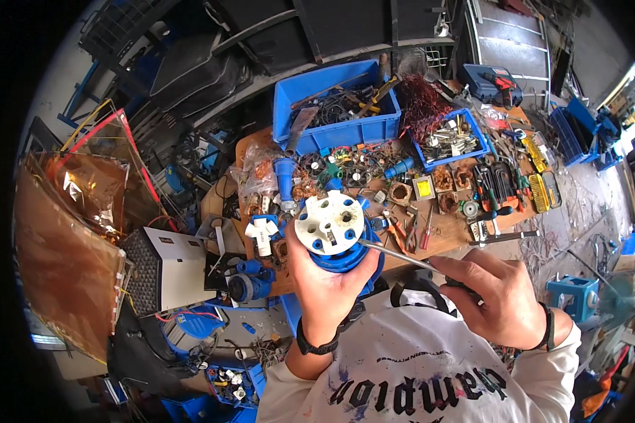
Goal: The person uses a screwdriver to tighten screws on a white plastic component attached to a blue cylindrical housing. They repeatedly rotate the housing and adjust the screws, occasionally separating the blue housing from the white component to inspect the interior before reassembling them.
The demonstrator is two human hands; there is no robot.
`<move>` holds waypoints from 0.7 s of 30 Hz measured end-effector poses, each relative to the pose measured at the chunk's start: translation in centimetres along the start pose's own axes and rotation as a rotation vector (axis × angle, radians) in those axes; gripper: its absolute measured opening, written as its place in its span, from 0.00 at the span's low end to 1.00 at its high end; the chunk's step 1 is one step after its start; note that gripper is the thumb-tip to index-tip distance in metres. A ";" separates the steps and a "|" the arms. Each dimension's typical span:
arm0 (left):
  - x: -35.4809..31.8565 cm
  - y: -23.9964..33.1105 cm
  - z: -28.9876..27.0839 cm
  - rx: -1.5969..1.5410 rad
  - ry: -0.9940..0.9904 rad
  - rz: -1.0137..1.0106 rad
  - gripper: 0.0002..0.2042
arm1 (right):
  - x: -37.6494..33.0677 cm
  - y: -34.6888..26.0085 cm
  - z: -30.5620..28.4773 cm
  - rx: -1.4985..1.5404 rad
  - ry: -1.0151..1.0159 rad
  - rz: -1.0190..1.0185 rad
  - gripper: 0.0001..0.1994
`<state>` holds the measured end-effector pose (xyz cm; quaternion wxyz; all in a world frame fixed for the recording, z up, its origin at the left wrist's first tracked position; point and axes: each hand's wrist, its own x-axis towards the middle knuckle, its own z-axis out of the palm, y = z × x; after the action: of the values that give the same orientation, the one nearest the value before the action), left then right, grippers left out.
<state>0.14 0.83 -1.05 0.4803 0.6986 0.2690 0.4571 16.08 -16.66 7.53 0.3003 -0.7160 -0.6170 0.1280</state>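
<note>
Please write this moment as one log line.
left hand: holds blue-and-white connector | right hand: holds screwdriver, tip at connector rim | bench: cluttered

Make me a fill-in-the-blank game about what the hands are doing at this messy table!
1. The thin metal tool is held in the person's ____ hand.
2. The left hand holds a blue part whose round face, full of holes, is ____.
3. The big bin at the back of the wooden table is ____ in colour.
4. A dark band goes around each ____.

Missing words: right; white; blue; wrist.
</note>
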 end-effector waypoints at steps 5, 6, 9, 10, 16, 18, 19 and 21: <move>0.0 0.1 0.0 -0.030 -0.012 -0.093 0.36 | -0.6 0.5 2.2 -0.059 0.070 -0.074 0.26; 0.0 0.0 0.1 -0.035 -0.012 -0.119 0.36 | -0.6 0.5 2.7 -0.067 0.083 -0.086 0.27; -0.1 -0.1 0.3 -0.083 -0.004 -0.093 0.35 | -1.0 0.5 3.9 -0.050 0.084 -0.077 0.30; -0.1 -0.1 0.4 -0.102 -0.001 -0.076 0.35 | -1.0 0.6 4.3 -0.048 0.099 -0.083 0.31; -0.3 0.0 0.3 0.008 0.017 -0.064 0.36 | -1.4 -0.2 6.1 -0.060 0.124 -0.060 0.34; -0.1 0.3 0.4 -0.017 0.000 -0.088 0.36 | -1.4 -0.3 6.4 -0.056 0.149 -0.071 0.34; 0.0 0.5 0.4 -0.029 -0.010 -0.099 0.36 | -1.3 -0.3 6.5 -0.053 0.163 -0.077 0.34; -0.1 0.2 0.2 -0.001 -0.016 -0.087 0.35 | -1.3 -0.2 7.0 -0.050 0.178 -0.076 0.33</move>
<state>0.23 0.59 -0.92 0.5020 0.6896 0.2951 0.4305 11.81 -15.96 1.90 0.3406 -0.7080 -0.6175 0.0369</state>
